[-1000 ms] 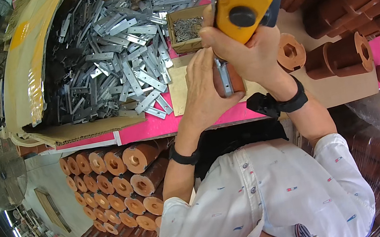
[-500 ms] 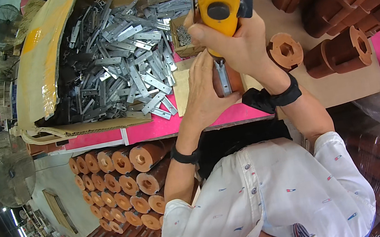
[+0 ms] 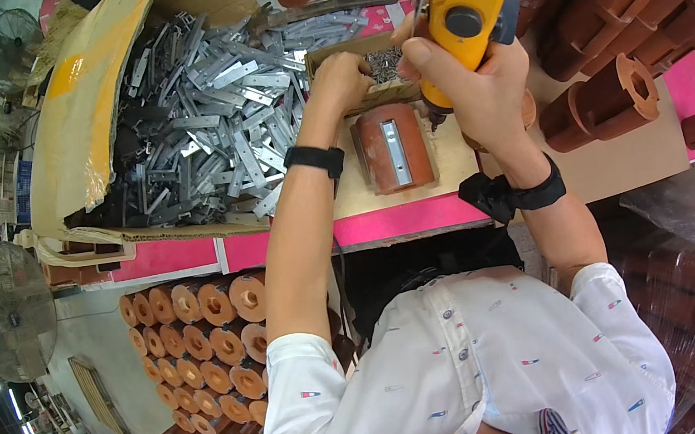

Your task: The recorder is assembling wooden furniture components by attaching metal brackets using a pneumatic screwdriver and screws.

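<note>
My right hand (image 3: 478, 89) is wrapped round a yellow electric screwdriver (image 3: 461, 18), raised at the right of the work spot with its bit end pointing down. My left hand (image 3: 343, 80) reaches into a small cardboard box (image 3: 401, 94) of screws (image 3: 385, 64). Its fingers are curled together at the screws, and what they hold, if anything, is hidden. Between me and that box lies a brown, rounded block (image 3: 372, 153) on a pale board (image 3: 454, 164). A silver metal strip with holes (image 3: 397, 153) lies lengthwise on top of the block.
On the left stands a large carton (image 3: 88, 122) heaped with metal strips (image 3: 213, 129). Brown cylinders (image 3: 599, 101) stand and lie at the right and back. More cylinders are stacked below the pink table edge (image 3: 279, 245). A fan (image 3: 9, 310) is at the far left.
My left hand has left the block and moved up to the screw box. My right hand has lifted the screwdriver off the strip and shifted it right, uncovering the block.
</note>
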Tool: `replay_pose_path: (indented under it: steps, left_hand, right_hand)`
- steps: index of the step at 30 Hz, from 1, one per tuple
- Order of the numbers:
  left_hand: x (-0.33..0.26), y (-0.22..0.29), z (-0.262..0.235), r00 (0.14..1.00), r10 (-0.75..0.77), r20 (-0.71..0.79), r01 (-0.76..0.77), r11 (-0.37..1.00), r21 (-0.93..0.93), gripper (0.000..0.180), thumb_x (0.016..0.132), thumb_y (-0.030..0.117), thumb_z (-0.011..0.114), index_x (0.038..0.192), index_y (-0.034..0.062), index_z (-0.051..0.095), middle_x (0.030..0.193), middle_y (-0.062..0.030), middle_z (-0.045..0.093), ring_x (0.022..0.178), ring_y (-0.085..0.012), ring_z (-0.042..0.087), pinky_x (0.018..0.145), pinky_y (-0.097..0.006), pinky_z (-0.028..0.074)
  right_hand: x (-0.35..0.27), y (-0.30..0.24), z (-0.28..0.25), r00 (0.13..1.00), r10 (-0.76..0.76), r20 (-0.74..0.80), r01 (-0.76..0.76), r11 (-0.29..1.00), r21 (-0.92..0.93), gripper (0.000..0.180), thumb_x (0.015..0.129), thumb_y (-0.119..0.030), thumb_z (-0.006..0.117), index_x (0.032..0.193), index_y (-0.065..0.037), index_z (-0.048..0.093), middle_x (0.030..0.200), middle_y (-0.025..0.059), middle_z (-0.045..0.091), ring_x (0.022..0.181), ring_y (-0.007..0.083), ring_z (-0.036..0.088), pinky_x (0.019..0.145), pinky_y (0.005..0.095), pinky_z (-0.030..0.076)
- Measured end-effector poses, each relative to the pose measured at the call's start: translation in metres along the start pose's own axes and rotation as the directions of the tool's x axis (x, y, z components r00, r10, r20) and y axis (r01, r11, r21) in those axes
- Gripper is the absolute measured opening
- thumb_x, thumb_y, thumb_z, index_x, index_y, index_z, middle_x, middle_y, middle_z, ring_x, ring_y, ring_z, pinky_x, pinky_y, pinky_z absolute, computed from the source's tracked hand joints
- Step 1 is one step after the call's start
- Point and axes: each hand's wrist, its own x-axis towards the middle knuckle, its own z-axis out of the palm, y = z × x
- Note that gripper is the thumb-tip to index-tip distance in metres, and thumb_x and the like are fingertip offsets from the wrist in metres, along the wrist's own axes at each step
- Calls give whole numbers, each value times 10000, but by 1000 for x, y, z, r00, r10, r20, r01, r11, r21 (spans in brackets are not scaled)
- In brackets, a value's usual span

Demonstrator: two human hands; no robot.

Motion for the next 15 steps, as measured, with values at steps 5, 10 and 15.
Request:
replay_pose_path:
  steps: [5,10,15]
  left_hand:
    - [3,13,2,993,-100,55,104,992,-74,124,699,126,715,801,57,727,844,-193,680,884,-351,652,811,-409,500]
    - [-3,9,1,999,-44,-25,40,991,-129,116,725,117,681,796,33,716,851,-208,673,877,-362,644,803,-423,493]
    - [-5,7,1,989,61,-138,-77,991,-114,133,778,119,638,816,-3,675,864,-219,658,867,-381,622,789,-448,477]
  right_hand:
    - [-1,2,-6,999,-4,-41,8,995,99,173,843,-55,660,988,14,596,894,82,673,732,117,633,669,251,523]
    - [-3,4,-4,1000,13,-6,-13,999,40,183,844,-63,663,996,14,596,900,75,672,734,114,633,673,249,523]
    - [-5,2,-3,1000,-1,4,1,999,52,179,846,-63,658,996,15,600,897,69,669,737,109,632,673,246,521]
